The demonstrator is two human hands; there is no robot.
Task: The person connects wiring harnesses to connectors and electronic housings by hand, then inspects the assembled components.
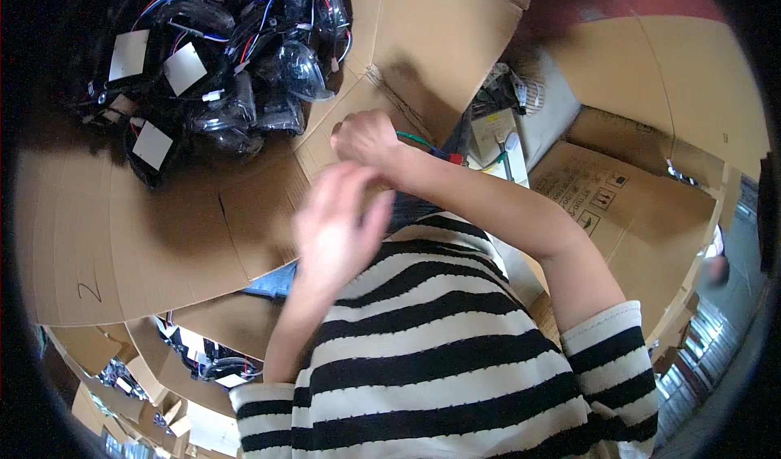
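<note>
My right hand (366, 139) is closed, fingers curled, over the cardboard in front of my body; whatever it holds, if anything, is hidden. Just below it my left hand (340, 225) is blurred by motion, its thumb apart from the stretched fingers, with nothing visible in it. Green and blue wires (417, 139) with a red connector (455, 159) show beyond my right wrist; I cannot tell whether the hand touches them. At the upper left, a pile of black and clear plastic lamp-like parts (301, 73) with wires and white labels lies on the cardboard (252, 223).
To the right stands a large open cardboard box (626, 207) with printed marks. A white surface (553, 105) carries a small tray and tools. Behind at lower left, another box holds similar wired parts (207, 357). More cartons (154, 394) stand farther off.
</note>
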